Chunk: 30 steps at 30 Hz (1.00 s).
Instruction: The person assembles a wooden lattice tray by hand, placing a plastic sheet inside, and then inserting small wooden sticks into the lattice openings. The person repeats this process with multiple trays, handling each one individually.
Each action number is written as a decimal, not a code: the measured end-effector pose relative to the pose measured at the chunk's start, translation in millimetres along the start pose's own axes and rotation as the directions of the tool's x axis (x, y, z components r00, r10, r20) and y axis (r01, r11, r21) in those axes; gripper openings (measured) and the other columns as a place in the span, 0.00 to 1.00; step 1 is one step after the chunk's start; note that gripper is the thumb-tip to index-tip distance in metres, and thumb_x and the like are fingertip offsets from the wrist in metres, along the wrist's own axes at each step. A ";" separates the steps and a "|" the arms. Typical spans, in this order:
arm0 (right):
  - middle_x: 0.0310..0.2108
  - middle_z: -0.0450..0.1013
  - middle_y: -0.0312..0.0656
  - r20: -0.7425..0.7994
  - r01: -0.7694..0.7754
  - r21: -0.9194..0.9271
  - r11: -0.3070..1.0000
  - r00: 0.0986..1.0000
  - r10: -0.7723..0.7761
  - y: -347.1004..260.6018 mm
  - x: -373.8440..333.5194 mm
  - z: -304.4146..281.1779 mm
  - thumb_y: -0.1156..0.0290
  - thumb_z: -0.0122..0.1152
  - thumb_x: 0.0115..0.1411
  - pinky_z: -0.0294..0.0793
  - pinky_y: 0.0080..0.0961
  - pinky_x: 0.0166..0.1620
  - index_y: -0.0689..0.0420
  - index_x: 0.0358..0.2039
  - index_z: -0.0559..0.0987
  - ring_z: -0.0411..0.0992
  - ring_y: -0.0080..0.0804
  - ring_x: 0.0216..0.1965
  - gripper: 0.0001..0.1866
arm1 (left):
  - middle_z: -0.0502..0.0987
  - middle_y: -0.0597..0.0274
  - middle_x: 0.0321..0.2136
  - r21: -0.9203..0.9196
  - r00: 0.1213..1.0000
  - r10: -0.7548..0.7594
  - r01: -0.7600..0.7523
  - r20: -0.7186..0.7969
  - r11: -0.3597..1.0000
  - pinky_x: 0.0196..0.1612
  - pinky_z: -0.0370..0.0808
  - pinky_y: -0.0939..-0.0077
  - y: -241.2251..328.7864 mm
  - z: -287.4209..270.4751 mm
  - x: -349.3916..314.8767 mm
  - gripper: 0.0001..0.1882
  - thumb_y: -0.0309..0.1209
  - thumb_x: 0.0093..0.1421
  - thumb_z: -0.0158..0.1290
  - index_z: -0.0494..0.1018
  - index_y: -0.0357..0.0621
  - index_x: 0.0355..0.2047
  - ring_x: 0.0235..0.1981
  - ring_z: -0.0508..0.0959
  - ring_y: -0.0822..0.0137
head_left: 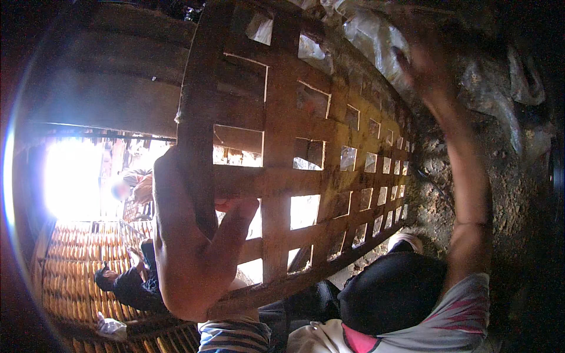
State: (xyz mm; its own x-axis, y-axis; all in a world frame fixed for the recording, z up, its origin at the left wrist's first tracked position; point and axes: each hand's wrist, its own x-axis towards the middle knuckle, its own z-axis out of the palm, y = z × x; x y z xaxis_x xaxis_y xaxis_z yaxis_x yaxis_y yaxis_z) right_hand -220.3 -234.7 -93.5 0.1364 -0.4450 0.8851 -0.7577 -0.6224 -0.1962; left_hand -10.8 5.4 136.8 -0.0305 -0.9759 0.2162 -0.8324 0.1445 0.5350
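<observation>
A large woven lattice panel of flat brown strips (276, 147) stands tilted in front of me, with square gaps through its weave. My left hand (194, 235) grips its left rim, the thumb hooked over the front and a fingertip showing through a gap. At the upper right, my right hand (426, 65) reaches beyond the panel's far edge, beside crumpled clear plastic sheeting (488, 88). Motion blur and shadow smear its fingers, so whether it touches the plastic does not show.
Rough earthen ground (471, 206) lies on the right. My dark-clothed knee (388, 288) is below the panel. Farther left are a person in dark clothes and a cap (126, 285), another person (138, 185) by the bright opening, and racks with rows of orange-brown pieces (82, 265).
</observation>
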 end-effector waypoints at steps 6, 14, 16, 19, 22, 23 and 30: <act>0.63 0.57 0.39 0.174 0.117 0.080 0.990 0.976 -0.129 -69.4 3.7 -19.7 0.66 0.61 0.52 0.61 0.41 0.56 0.38 0.61 0.64 0.60 0.43 0.55 0.34 | 0.69 0.52 0.39 0.035 0.988 -0.153 0.153 0.006 0.988 0.38 0.75 0.72 7.2 -2.0 -1.8 0.33 0.28 0.54 0.57 0.55 0.33 0.56 0.36 0.75 0.64; 0.56 0.63 0.40 0.207 0.041 -0.091 0.995 0.978 -0.021 -59.9 -36.3 -5.5 0.67 0.61 0.51 0.61 0.42 0.54 0.43 0.56 0.69 0.62 0.42 0.53 0.29 | 0.73 0.49 0.36 0.199 0.982 -0.190 0.189 -0.012 0.962 0.39 0.76 0.70 36.1 6.6 2.9 0.34 0.29 0.53 0.59 0.54 0.34 0.56 0.35 0.78 0.61; 0.55 0.64 0.41 0.254 -0.064 -0.030 0.997 0.965 0.070 -52.3 -45.5 -5.5 0.68 0.60 0.51 0.61 0.42 0.55 0.44 0.55 0.70 0.62 0.43 0.53 0.28 | 0.74 0.49 0.35 0.220 0.981 -0.191 0.195 -0.037 0.956 0.39 0.76 0.69 34.2 8.3 1.8 0.33 0.28 0.53 0.58 0.54 0.34 0.56 0.35 0.79 0.60; 0.53 0.65 0.42 0.183 -0.083 0.109 0.991 0.981 0.062 -63.6 -24.4 -23.8 0.69 0.60 0.52 0.61 0.43 0.55 0.44 0.55 0.69 0.62 0.44 0.53 0.27 | 0.75 0.50 0.33 0.163 0.977 -0.206 0.211 -0.048 0.964 0.39 0.76 0.69 28.6 6.4 2.7 0.33 0.27 0.53 0.58 0.55 0.34 0.55 0.35 0.79 0.60; 0.52 0.65 0.42 0.188 0.016 0.120 0.993 0.981 -0.038 -77.6 -3.6 -22.2 0.71 0.60 0.53 0.61 0.43 0.55 0.42 0.55 0.69 0.63 0.44 0.52 0.28 | 0.75 0.50 0.33 0.226 0.984 -0.176 0.175 -0.017 0.958 0.39 0.76 0.69 28.8 9.3 3.1 0.33 0.27 0.53 0.58 0.55 0.34 0.55 0.34 0.79 0.61; 0.52 0.66 0.42 0.215 0.056 0.095 0.994 0.974 -0.075 -77.3 -0.3 -20.9 0.71 0.59 0.53 0.61 0.43 0.55 0.42 0.55 0.69 0.63 0.45 0.52 0.28 | 0.75 0.50 0.34 0.103 0.984 -0.179 0.177 0.018 0.979 0.39 0.76 0.69 27.3 0.1 5.3 0.33 0.27 0.53 0.58 0.55 0.34 0.55 0.34 0.79 0.61; 0.51 0.67 0.44 0.285 -0.028 0.027 0.999 0.958 0.019 -62.7 -41.0 -7.8 0.68 0.63 0.51 0.60 0.44 0.55 0.44 0.54 0.69 0.63 0.48 0.52 0.28 | 0.76 0.51 0.34 0.121 0.946 -0.324 0.325 -0.032 0.938 0.38 0.75 0.70 4.3 1.0 -2.7 0.31 0.28 0.53 0.58 0.56 0.33 0.53 0.34 0.78 0.63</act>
State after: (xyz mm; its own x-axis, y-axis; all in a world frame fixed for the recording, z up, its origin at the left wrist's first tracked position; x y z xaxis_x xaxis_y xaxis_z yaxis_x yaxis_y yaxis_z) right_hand -183.3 -172.5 -114.2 0.2978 -0.6218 0.7244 -0.7435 -0.6270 -0.2325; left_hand -14.8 8.5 137.7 0.2581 -0.9644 0.0571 -0.8574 -0.2014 0.4736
